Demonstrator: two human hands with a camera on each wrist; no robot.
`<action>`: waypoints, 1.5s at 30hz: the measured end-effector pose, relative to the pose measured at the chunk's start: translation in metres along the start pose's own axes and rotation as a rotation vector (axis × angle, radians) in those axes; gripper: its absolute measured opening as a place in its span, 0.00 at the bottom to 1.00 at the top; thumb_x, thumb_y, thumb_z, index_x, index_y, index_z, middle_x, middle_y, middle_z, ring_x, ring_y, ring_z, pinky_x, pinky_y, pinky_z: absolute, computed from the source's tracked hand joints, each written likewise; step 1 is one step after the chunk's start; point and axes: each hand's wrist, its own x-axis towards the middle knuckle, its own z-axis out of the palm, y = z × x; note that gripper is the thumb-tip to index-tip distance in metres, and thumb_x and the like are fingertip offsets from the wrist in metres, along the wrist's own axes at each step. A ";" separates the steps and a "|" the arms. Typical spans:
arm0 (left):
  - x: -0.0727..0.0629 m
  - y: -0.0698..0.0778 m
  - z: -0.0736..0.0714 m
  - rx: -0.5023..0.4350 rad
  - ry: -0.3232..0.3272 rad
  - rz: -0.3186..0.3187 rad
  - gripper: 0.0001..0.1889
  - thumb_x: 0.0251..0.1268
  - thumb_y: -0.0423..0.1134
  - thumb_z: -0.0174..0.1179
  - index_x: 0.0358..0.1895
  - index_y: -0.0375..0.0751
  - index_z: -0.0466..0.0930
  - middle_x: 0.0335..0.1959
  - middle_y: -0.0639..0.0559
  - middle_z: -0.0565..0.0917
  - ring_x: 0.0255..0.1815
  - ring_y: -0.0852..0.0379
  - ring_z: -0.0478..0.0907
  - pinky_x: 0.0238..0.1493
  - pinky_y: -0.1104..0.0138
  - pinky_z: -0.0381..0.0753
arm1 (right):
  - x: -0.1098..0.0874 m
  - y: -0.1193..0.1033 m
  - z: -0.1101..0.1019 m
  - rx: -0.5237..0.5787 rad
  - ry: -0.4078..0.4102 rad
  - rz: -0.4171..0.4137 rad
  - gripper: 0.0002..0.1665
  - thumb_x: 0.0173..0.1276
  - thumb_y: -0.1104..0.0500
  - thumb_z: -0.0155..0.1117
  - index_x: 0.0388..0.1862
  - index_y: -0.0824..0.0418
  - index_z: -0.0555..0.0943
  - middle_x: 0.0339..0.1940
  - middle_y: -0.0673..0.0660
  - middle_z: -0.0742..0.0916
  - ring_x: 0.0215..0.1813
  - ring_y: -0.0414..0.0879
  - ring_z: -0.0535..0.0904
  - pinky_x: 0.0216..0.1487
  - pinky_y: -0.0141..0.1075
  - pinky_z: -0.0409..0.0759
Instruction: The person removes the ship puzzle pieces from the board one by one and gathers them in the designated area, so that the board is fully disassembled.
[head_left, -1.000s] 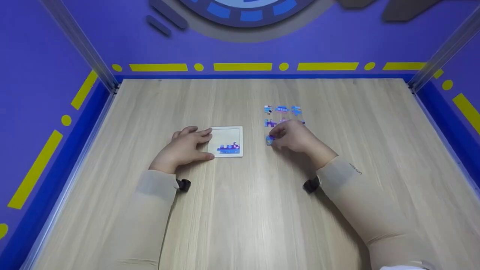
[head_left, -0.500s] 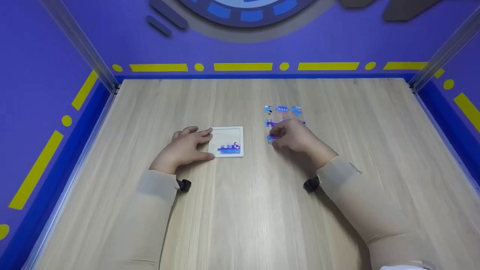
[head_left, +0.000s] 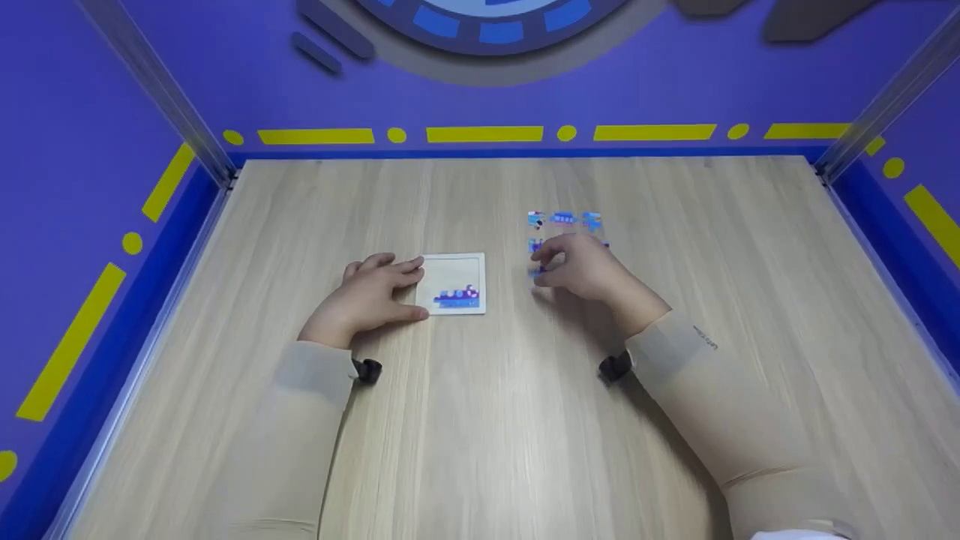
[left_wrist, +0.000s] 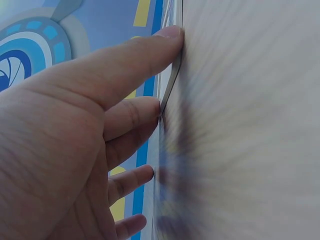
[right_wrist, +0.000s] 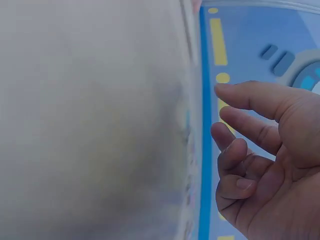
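Note:
My left hand (head_left: 367, 294) rests at the left side of a white puzzle tray (head_left: 482, 270), thumb at its lower left corner and fingertips at the upper left. The thumb (left_wrist: 170, 37) touches the tray's edge in the left wrist view. Inside, a joined strip of purple and blue puzzle pieces (head_left: 457, 298) lies at the lower right. My right hand (head_left: 585, 266) hovers over loose puzzle pieces, thumb and index finger apart. A blue piece (head_left: 535, 271) shows partly behind the thumb. Nothing appears between the fingertips in the right wrist view.
Behind the right hand lies a row of loose pieces, including a blue one (head_left: 564, 218) and another (head_left: 592, 220). More pieces are partly hidden under that hand. Blue-purple walls (head_left: 480, 97) enclose the wooden table (head_left: 480, 420) at the back and sides.
My right thumb and index finger have spread apart from the blue piece they were at, and the right hand has shifted slightly left and back. The left hand and tray stay put.

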 end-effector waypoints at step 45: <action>-0.002 0.001 -0.001 0.003 0.006 0.011 0.45 0.72 0.60 0.77 0.86 0.48 0.71 0.93 0.57 0.65 0.97 0.34 0.49 0.92 0.32 0.41 | 0.026 -0.082 0.086 -0.006 -0.160 -0.013 0.29 0.72 0.59 0.82 0.70 0.63 0.89 0.65 0.59 0.93 0.67 0.54 0.87 0.78 0.50 0.83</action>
